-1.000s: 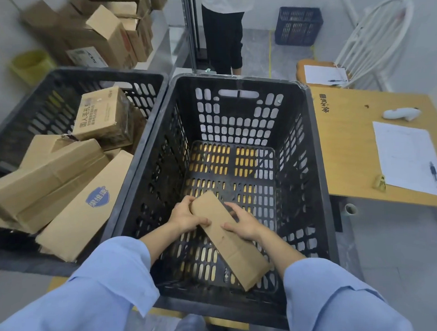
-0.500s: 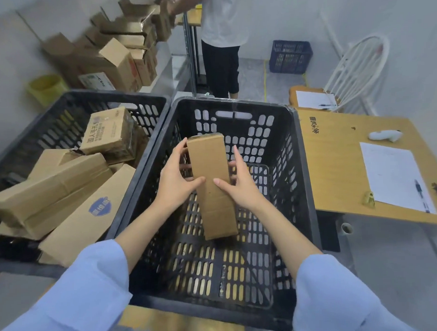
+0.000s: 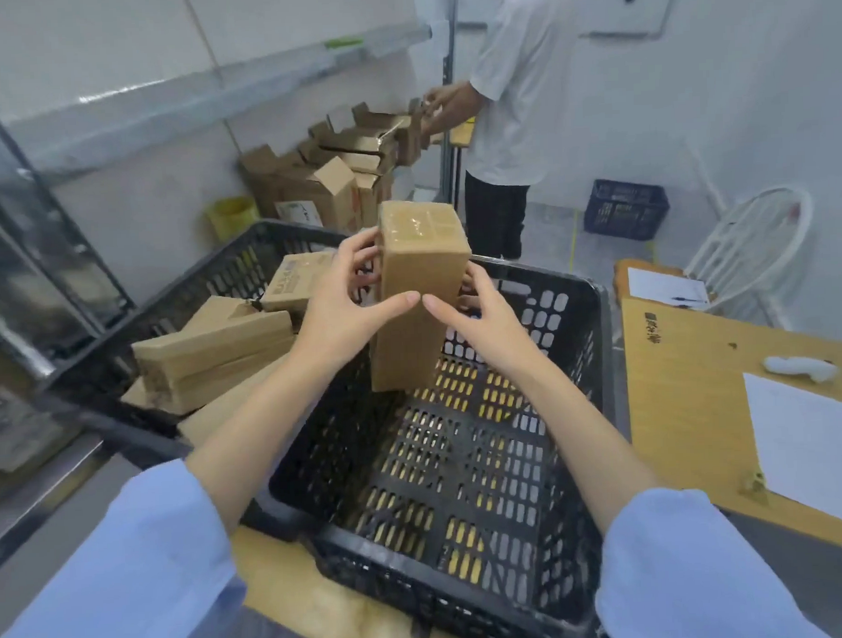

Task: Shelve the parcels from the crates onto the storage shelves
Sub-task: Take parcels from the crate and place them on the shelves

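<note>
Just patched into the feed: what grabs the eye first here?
A tall brown parcel held upright by the left hand and right hand, dead centre above the near black crate, where no other parcel shows. To the left, a second crate holds a jumble of parcels; at the back stands a person in a white shirt.
</note>
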